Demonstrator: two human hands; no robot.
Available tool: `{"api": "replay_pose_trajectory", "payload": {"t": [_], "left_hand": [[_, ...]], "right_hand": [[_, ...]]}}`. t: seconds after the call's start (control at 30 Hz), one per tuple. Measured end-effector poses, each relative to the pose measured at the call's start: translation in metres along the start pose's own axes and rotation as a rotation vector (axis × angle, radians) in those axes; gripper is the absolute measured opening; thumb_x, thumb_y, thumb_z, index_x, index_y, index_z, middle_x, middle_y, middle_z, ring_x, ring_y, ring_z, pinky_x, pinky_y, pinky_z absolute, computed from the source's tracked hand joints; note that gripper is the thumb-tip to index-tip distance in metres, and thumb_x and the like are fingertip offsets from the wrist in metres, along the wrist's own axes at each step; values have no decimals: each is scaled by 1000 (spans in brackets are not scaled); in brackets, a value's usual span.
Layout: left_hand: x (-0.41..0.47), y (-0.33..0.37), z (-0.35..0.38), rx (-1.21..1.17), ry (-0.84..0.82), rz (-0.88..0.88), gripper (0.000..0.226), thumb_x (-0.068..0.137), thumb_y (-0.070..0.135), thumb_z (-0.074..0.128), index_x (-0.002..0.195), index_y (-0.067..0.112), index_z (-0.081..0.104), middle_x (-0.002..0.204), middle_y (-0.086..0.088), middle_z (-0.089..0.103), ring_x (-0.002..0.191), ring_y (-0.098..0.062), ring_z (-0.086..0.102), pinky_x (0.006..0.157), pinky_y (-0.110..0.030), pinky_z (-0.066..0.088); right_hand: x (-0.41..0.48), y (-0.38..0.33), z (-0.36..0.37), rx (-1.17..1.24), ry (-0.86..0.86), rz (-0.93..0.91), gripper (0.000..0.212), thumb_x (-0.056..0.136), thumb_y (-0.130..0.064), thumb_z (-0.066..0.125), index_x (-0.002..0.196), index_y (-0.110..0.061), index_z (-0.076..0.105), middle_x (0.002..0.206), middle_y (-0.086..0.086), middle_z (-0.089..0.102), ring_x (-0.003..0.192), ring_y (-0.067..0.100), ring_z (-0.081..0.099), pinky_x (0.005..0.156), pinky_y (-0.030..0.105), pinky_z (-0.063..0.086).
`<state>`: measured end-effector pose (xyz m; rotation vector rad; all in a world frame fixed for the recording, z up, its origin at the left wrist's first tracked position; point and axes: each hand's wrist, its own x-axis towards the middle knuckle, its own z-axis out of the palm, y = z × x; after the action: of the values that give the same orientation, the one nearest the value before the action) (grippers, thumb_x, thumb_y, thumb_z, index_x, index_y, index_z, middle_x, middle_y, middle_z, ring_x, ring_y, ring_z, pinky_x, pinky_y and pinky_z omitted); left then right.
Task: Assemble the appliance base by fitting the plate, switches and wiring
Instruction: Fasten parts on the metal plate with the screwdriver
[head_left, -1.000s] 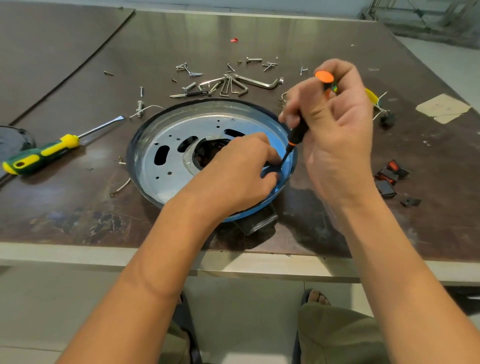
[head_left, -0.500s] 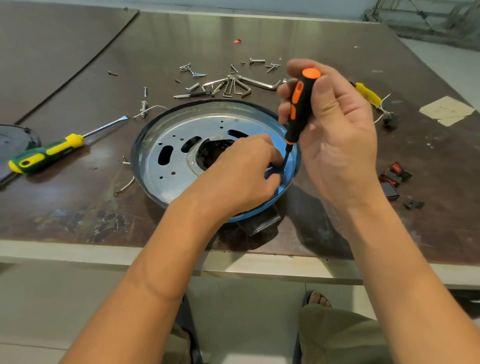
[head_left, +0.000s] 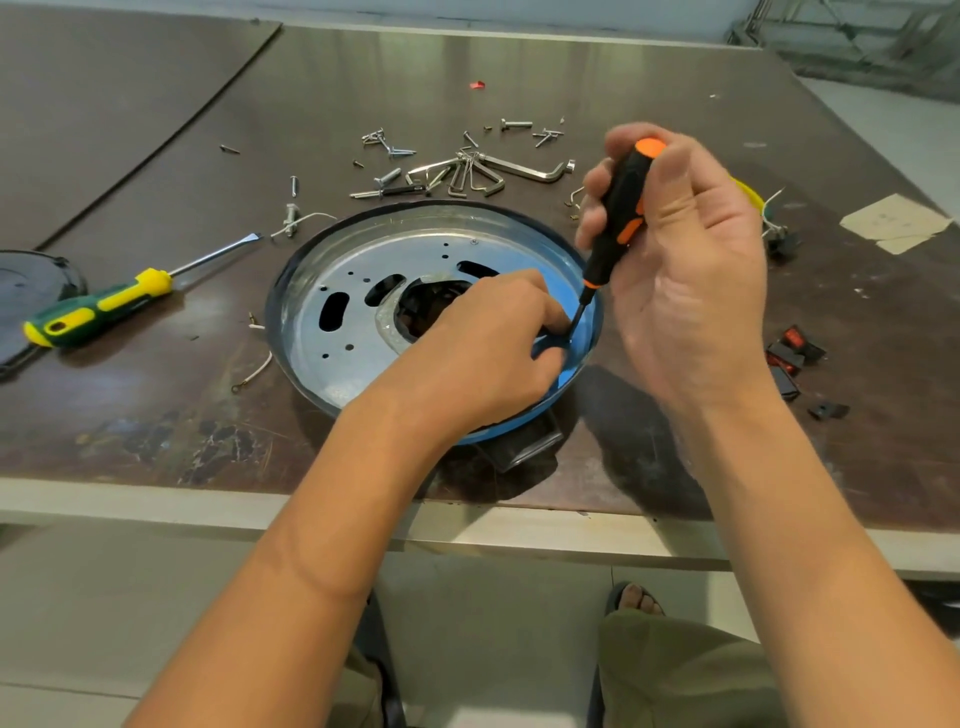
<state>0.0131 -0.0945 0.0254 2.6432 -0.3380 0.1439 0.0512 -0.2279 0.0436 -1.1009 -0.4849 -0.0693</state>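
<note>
Appliance base (head_left: 274, 332) sits on the worktop (head_left: 156, 415) close to the near edge. It is round, with a dark rim and a blue inner wall. The plate (head_left: 358, 330) lies inside it, silver, with slots and small holes and a large dark opening at its middle. A dark block (head_left: 524, 447) shows under the near rim.

My right grip (head_left: 685, 270) is clamped round the orange-and-black screwdriver (head_left: 621, 208), thumb across the handle, fingers wrapped behind it. The tool is tilted, handle up and away, tip down at the blue wall on the base's right side.

My left grip (head_left: 488, 343) reaches over the plate, fingers curled down tight right beside the tip. Whether they pinch anything there I cannot tell — the fingers hide the spot.

Around:
- A green-and-yellow screwdriver (head_left: 98, 306) lies left of the base, apart from it.
- Hex keys (head_left: 519, 169) and loose screws (head_left: 389, 145) are scattered beyond the far rim.
- Switches (head_left: 789, 353) — black with red — sit in a small heap to the right, well clear of the base.
- A thin wire (head_left: 254, 371) lies just off the left rim.
- A black disc (head_left: 31, 280) sits at the left edge of view, beside the green handle.
- A pale patch (head_left: 893, 223) lies at far right.
</note>
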Motion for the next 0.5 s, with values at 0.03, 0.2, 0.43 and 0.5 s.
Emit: {"api": "replay_pose_trajectory", "payload": {"t": [0.03, 0.2, 0.43, 0.5], "left_hand": [[0, 0, 0, 0, 2, 1, 26, 95, 27, 62, 118, 20, 72, 108, 3, 58, 92, -15, 56, 80, -31, 49], [1, -1, 1, 4, 10, 6, 29, 95, 28, 62, 121, 21, 71, 109, 5, 58, 93, -14, 54, 79, -28, 45], [2, -2, 2, 10, 12, 4, 29, 95, 29, 63, 122, 20, 70, 109, 5, 57, 88, -13, 51, 75, -25, 39], [1, -1, 2, 7, 15, 8, 29, 95, 28, 63, 122, 19, 70, 110, 5, 57, 88, -13, 52, 75, -26, 42]], "right_hand": [[0, -2, 1, -20, 6, -8, 13, 100, -18, 57, 105, -6, 57, 91, 9, 62, 81, 21, 58, 74, 33, 49], [0, -3, 3, -35, 32, -37, 27, 88, -29, 66, 102, -11, 51, 85, 9, 66, 74, 19, 59, 72, 31, 49], [0, -1, 1, -98, -18, -34, 8, 98, -8, 58, 106, -5, 57, 96, 18, 63, 85, 26, 59, 79, 37, 51], [0, 0, 2, -124, 30, -74, 18, 91, -3, 67, 100, -8, 53, 89, 16, 65, 79, 27, 61, 77, 37, 52]]}}
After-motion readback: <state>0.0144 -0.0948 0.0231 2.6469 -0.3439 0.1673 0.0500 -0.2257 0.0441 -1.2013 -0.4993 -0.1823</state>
